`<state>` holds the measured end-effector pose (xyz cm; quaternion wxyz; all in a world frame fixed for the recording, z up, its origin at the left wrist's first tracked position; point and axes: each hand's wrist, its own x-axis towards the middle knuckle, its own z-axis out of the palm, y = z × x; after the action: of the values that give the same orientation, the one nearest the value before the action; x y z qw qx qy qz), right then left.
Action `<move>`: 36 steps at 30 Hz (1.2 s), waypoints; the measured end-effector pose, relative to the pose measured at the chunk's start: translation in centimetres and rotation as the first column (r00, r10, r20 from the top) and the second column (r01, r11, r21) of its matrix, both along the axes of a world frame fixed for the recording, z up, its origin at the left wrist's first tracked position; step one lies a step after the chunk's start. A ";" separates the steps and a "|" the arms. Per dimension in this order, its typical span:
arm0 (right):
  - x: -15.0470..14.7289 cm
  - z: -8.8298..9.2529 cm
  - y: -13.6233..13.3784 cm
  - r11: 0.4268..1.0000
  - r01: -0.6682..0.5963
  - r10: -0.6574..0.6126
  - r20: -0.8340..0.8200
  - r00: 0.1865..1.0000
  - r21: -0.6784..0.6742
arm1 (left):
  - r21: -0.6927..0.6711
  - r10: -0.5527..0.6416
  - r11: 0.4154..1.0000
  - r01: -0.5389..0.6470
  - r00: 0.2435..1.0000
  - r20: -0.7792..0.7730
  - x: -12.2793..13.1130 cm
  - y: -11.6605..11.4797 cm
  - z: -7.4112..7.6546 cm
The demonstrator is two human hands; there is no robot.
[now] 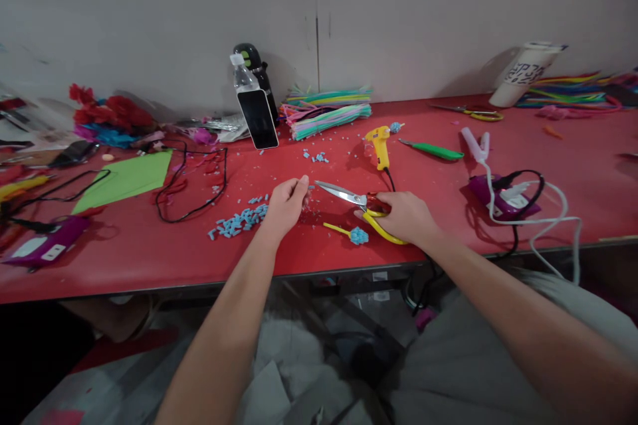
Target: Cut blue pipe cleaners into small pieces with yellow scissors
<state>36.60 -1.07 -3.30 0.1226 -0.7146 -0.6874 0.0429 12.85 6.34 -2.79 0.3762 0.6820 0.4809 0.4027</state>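
Note:
My left hand point(288, 204) is pinched closed over the red table, with a bit of blue pipe cleaner point(312, 187) just showing at its fingertips. In my right hand point(406, 216) are the scissors point(343, 194), gripped by their yellow and red handles. Their blades point left, with the tips close to my left fingertips. A pile of short blue pipe cleaner pieces point(239, 222) lies beside my left wrist. Between my hands, near the front edge, lies a blue fuzzy cluster point(358, 236) on a yellow stem.
Behind my hands are a yellow glue gun point(379, 146), a green-handled tool point(438, 151) and a bundle of pipe cleaners point(329, 116). A phone point(258, 119) leans against bottles. Purple power strips point(50, 242) with cables lie on both sides. A white tumbler point(526, 73) stands tilted at back right.

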 end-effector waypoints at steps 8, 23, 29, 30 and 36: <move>0.0 0.2 0.0 1.000 -0.014 0.015 0.016 1.000 -0.024 | -0.012 -0.009 1.000 0.009 1.000 0.002 0.1 0.1 -0.2; -0.1 -0.2 0.0 1.000 0.013 -0.013 0.027 1.000 -0.024 | -0.050 -0.027 0.998 0.029 0.999 0.037 0.3 0.1 -0.3; -0.1 -0.3 0.1 1.000 0.009 -0.009 0.024 1.000 -0.018 | -0.047 -0.036 0.998 0.038 0.998 0.043 0.2 0.1 -0.4; -0.1 -0.3 0.1 1.000 0.008 -0.008 0.025 1.000 -0.019 | -0.048 -0.040 0.998 0.042 0.998 0.046 0.2 0.2 -0.5; -0.1 -0.2 0.1 1.000 0.004 -0.004 0.027 1.000 -0.015 | -0.059 -0.049 0.997 0.051 0.998 0.044 0.2 0.2 -0.5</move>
<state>36.47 -0.96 -3.48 0.1082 -0.7174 -0.6872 0.0381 13.07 6.55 -3.27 0.4168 0.6734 0.4675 0.3928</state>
